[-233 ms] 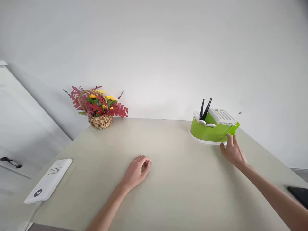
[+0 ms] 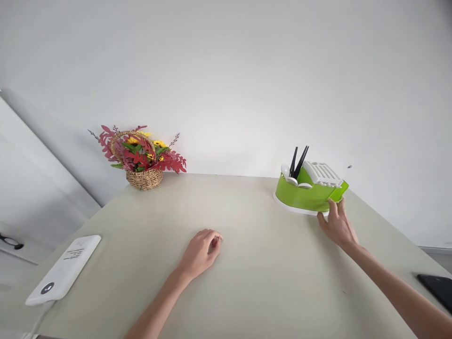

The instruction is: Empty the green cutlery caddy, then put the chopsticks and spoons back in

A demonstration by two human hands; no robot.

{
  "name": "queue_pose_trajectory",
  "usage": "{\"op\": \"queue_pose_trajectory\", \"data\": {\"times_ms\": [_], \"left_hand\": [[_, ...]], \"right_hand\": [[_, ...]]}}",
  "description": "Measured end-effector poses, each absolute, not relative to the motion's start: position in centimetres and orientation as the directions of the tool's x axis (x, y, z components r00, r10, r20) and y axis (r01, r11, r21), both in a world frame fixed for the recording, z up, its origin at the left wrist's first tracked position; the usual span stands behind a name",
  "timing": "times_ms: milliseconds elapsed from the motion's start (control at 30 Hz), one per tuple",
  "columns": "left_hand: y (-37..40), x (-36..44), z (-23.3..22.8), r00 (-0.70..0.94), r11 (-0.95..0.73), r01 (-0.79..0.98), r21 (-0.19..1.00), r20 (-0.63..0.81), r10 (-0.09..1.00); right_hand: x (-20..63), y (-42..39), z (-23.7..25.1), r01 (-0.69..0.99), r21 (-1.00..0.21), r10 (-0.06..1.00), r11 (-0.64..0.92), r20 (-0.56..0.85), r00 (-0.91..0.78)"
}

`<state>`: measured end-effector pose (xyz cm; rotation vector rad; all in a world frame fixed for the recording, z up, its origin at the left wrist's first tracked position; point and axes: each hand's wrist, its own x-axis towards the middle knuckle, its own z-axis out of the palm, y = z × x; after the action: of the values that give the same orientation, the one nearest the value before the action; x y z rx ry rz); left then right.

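Note:
At the back right of the table stands a green and white utensil holder (image 2: 300, 198). Black-handled utensils (image 2: 298, 162) and several white spoons (image 2: 285, 170) stick up from its left part, and a white slotted rack (image 2: 323, 173) tops its right part. My right hand (image 2: 337, 223) has its fingers bent around the holder's lower right end, with the thumb near the white base. The fingertips are partly hidden against it. My left hand (image 2: 200, 253) rests on the table near the middle, fingers curled toward the thumb, with nothing visible in it.
A wicker basket (image 2: 144, 180) of artificial flowers stands at the back left by the wall. A white device (image 2: 67, 268) with a cable lies on the left. On the right edge is a black phone-like slab (image 2: 436, 287). A white cabinet (image 2: 31, 188) stands beyond the table's left side.
The whole view has shifted slightly, moving the basket, device and holder a little left in the picture. Right hand stays at the holder's end; left hand keeps its pose.

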<state>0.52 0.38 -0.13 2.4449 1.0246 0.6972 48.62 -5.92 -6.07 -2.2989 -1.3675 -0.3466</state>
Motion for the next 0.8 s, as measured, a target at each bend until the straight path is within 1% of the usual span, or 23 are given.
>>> {"op": "queue_pose_trajectory", "data": {"times_ms": [100, 167, 400, 567, 700, 800], "left_hand": [[0.4, 0.6, -0.2, 0.601, -0.654, 0.546, 0.524, 0.299, 0.741], [0.4, 0.6, -0.3, 0.598, -0.652, 0.548, 0.524, 0.300, 0.743], [0.2, 0.4, -0.3, 0.583, -0.635, 0.540, 0.552, 0.299, 0.756], [0.1, 0.2, -0.4, 0.561, -0.616, 0.537, 0.577, 0.301, 0.771], [0.3, 0.1, -0.5, 0.520, -0.580, 0.554, 0.597, 0.296, 0.801], [0.7, -0.1, -0.8, 0.444, -0.532, 0.562, 0.633, 0.311, 0.840]], "right_hand": [[47.3, -6.1, -5.9, 0.867, -0.306, 0.794, -0.393, 0.363, 0.488], [46.2, -6.2, -5.8, 0.870, -0.324, 0.803, -0.371, 0.357, 0.476], [40.6, -6.1, -5.2, 0.891, -0.375, 0.822, -0.257, 0.400, 0.405], [35.1, -6.4, -4.9, 0.877, -0.455, 0.823, -0.152, 0.433, 0.368], [30.7, -7.2, -4.5, 0.855, -0.499, 0.844, -0.141, 0.391, 0.367], [27.4, -8.0, -4.1, 0.849, -0.504, 0.853, -0.157, 0.363, 0.374]]}}
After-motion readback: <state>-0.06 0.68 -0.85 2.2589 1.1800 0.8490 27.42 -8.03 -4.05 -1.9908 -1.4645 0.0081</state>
